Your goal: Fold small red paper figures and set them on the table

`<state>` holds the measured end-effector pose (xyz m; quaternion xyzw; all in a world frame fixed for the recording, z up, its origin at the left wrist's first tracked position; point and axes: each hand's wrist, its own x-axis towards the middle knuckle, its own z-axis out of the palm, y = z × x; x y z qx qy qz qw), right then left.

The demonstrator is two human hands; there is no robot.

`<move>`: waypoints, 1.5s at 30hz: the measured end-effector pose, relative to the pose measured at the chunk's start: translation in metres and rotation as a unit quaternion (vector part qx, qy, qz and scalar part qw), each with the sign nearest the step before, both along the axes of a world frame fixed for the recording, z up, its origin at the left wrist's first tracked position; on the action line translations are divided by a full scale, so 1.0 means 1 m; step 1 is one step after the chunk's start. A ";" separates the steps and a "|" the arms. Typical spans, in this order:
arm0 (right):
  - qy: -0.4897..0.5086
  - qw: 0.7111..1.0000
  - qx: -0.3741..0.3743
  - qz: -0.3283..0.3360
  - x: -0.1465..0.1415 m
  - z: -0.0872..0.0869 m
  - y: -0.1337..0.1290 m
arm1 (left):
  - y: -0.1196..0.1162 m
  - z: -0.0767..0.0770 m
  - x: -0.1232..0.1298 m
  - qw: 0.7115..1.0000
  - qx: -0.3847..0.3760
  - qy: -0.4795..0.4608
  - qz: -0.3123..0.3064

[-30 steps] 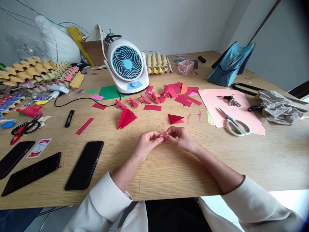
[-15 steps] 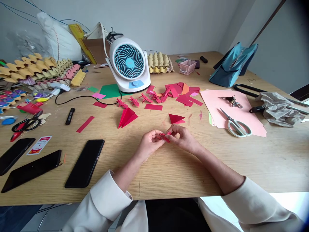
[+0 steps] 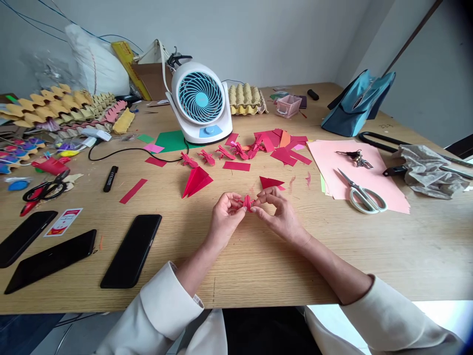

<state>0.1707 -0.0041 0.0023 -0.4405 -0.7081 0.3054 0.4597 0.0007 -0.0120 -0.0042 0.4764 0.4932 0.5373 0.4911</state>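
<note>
A small folded red paper piece (image 3: 247, 202) is held between the fingertips of both hands, just above the wooden table. My left hand (image 3: 226, 219) pinches its left side, and my right hand (image 3: 281, 214) has thumb and fingers closed on its right side. Right behind my right hand lies a red folded triangle (image 3: 271, 182). A larger red folded paper (image 3: 197, 182) stands farther left. Beyond them several small red folded figures (image 3: 207, 157) form a row in front of the white fan (image 3: 201, 101). A red strip (image 3: 236, 166) lies near the row.
On the right, scissors (image 3: 364, 195) and keys (image 3: 357, 158) rest on pink sheets (image 3: 328, 162). To the left are a black phone (image 3: 131, 251), a marker (image 3: 110, 179) and black-handled scissors (image 3: 46, 190). A blue bag (image 3: 354, 108) and egg trays (image 3: 244, 97) stand farther back.
My hands have shifted slightly left and the red piece has turned, now showing more between the fingertips. The fingers of my right hand have spread a little. The view has tilted slightly.
</note>
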 end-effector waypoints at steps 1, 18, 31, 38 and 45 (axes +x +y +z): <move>0.004 1.000 -0.013 0.006 -0.001 -0.001 -0.001 | -0.001 0.001 0.001 1.000 0.001 -0.001 -0.004; 0.044 0.998 -0.028 0.046 -0.006 -0.006 -0.004 | -0.001 0.010 -0.009 0.985 -0.061 -0.085 -0.138; -0.019 0.996 0.087 0.007 -0.004 -0.006 -0.005 | 0.003 0.004 -0.017 0.991 -0.021 0.020 -0.132; -0.034 0.994 0.107 -0.016 -0.005 -0.009 -0.006 | 0.001 0.002 -0.016 0.986 0.048 0.125 -0.099; -0.035 0.992 0.124 -0.021 -0.006 -0.009 -0.007 | 0.004 0.000 -0.018 0.979 0.074 0.160 -0.100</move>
